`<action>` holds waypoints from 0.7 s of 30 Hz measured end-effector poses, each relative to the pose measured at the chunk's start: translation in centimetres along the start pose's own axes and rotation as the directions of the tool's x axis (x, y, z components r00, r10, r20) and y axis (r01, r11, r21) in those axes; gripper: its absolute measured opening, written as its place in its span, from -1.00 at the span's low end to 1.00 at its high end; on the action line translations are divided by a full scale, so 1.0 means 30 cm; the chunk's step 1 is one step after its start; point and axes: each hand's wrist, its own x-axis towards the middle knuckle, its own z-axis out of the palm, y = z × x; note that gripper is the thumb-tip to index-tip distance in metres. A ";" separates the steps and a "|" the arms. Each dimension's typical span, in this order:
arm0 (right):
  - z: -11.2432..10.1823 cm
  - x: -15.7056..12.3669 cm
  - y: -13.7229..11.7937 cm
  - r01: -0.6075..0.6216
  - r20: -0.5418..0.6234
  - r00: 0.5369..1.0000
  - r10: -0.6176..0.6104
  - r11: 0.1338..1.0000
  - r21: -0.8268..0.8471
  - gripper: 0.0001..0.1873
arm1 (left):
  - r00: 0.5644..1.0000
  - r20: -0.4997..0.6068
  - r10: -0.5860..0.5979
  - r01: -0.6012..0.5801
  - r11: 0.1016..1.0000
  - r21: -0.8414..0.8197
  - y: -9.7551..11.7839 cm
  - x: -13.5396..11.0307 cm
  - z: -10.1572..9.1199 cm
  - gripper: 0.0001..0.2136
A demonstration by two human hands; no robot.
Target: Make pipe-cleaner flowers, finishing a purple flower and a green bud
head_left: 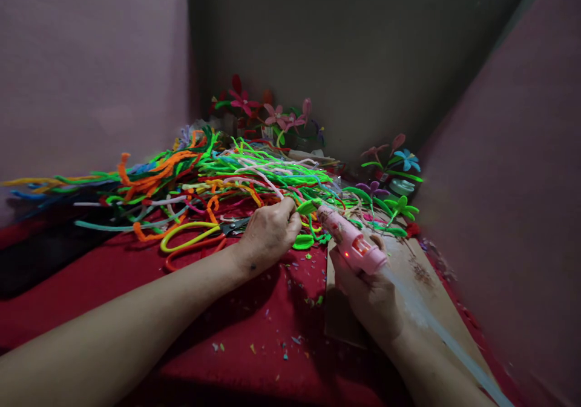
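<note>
My left hand (271, 233) is closed in a pinch on a small green pipe-cleaner leaf (307, 207), held just above the red cloth. My right hand (370, 292) is wrapped round a pink glue gun (351, 241) whose nozzle points up-left at that leaf, almost touching it. A small red light glows on the gun's side. Its white cord (447, 339) trails back along my right forearm. Another loose green leaf (302, 242) lies on the cloth below the held one.
A big pile of coloured pipe cleaners (190, 180) covers the far left of the red cloth (218, 310). Scissors with yellow and orange handles (195, 240) lie beside it. Finished pipe-cleaner flowers (267, 113) stand at the back and right (393, 171). A cardboard sheet (426, 274) lies under my right hand.
</note>
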 end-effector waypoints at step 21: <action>-0.019 -0.025 0.048 -0.002 0.116 0.993 0.010 0.998 -0.070 -0.56 | 0.999 0.022 -0.040 0.037 0.994 0.099 0.004 0.005 -0.006 -0.85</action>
